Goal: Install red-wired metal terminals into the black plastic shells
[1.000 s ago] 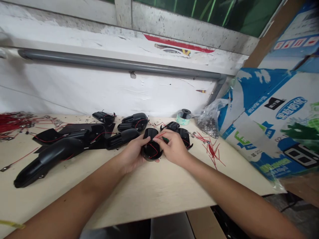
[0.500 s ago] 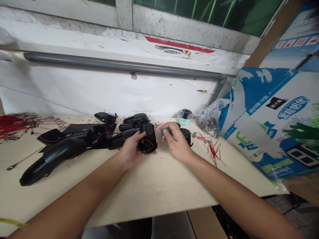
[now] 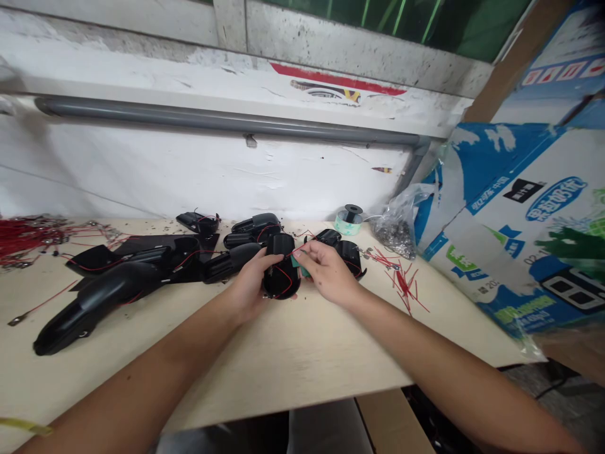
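Clear plastic bag (image 3: 396, 234) sits at the back right of the wooden workbench (image 3: 302, 359), slumped against a blue-and-white printed carton (image 3: 515, 239) and holding a heap of small metal parts (too small to tell exactly which). Left hand (image 3: 248, 291) is closed around a black plastic housing (image 3: 280, 276), fingers wrapped over its far side, with a red wire (image 3: 283, 277) looped across its face. The housing is near the middle of the bench's back half, held just above or resting on the board (cannot tell which), its long axis running roughly from the person toward the wall, rounded end away. Right hand (image 3: 328, 272) is just beside it, narrow pinch on a small green piece (image 3: 302, 267), fingertips close to the housing's upper right edge. Other black housings (image 3: 97, 309) lie on their sides to the left, some with red wires, and more sit just past the right hand. Bundled red wires with metal ends (image 3: 28, 236) lie at far left, cut red wires (image 3: 404, 287) at right, a small tape spool (image 3: 348, 222) near the bag.
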